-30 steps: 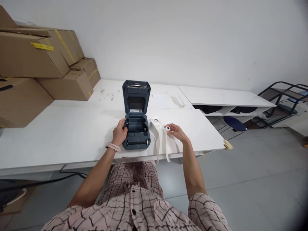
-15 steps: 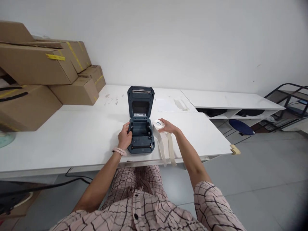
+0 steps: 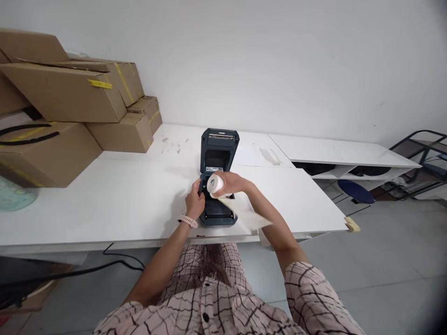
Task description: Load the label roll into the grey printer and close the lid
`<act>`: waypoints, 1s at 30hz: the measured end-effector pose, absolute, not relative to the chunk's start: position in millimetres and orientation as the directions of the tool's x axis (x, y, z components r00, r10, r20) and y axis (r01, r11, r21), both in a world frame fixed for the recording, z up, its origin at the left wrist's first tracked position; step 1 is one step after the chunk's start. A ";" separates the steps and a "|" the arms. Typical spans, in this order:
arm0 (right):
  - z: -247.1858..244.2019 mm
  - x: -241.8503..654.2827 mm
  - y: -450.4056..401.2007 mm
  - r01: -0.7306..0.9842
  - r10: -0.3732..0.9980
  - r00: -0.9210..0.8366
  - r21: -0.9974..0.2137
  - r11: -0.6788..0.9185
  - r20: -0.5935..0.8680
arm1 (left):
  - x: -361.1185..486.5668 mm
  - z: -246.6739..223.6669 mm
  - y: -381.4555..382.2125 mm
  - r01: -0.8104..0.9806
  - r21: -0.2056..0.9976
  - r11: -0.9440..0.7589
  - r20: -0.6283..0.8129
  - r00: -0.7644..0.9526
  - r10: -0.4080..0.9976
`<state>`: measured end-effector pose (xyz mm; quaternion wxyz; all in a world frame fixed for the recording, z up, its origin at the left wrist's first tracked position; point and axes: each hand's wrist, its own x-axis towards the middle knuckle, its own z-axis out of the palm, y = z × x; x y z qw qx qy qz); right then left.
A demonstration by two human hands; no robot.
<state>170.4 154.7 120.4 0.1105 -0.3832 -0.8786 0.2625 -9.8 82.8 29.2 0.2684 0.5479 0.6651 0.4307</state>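
A dark label printer (image 3: 219, 215) stands on the white table with its lid (image 3: 220, 144) raised. My left hand (image 3: 195, 201) grips the left side of the printer's body, thumb at the inner edge. Over the printer's open bay, my right hand (image 3: 232, 183) is closed around a white roll of labels (image 3: 214, 184), its cored end turned toward the left. A loose strip (image 3: 246, 215) trails from the roll to the right, across the printer's front corner and toward the table's front edge. The roll and my right hand hide much of the bay.
Cardboard boxes (image 3: 63, 93) are stacked at the left end of the white table (image 3: 139, 200). A pale green container (image 3: 16, 195) sits below them. Farther right are a second table (image 3: 331, 148), a blue stool (image 3: 355, 191) and a black metal rack (image 3: 419, 158). Black cables (image 3: 115, 264) hang under the table.
My right hand has lifted the roll of labels from the table beside the printer and brought it left over the open bay, its strip swinging along. My left hand stays on the printer.
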 end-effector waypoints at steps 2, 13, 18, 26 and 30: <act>118.8 148.0 161.5 0.716 0.715 -0.681 -0.345 0.607 -0.158 | -9.8 31.0 82.0 0.497 0.867 0.030 0.111 -0.252 0.961; 69.4 170.9 68.3 0.734 0.801 -0.573 -0.327 0.595 0.172 | -11.0 27.1 80.2 0.446 0.895 -0.024 0.143 -0.235 0.961; 41.1 174.0 3.0 0.771 0.826 -0.492 -0.304 0.560 0.275 | -10.7 24.5 80.1 0.421 0.906 -0.033 0.153 -0.254 0.955; 32.6 171.6 -0.9 0.769 0.829 -0.455 -0.326 0.549 0.325 | -12.0 9.0 82.8 0.059 0.996 -0.070 0.084 -0.267 0.960; 34.9 174.3 -0.3 0.752 0.827 -0.459 -0.353 0.557 0.325 | -8.8 10.2 61.0 -0.122 0.992 -0.019 -0.007 -0.210 0.978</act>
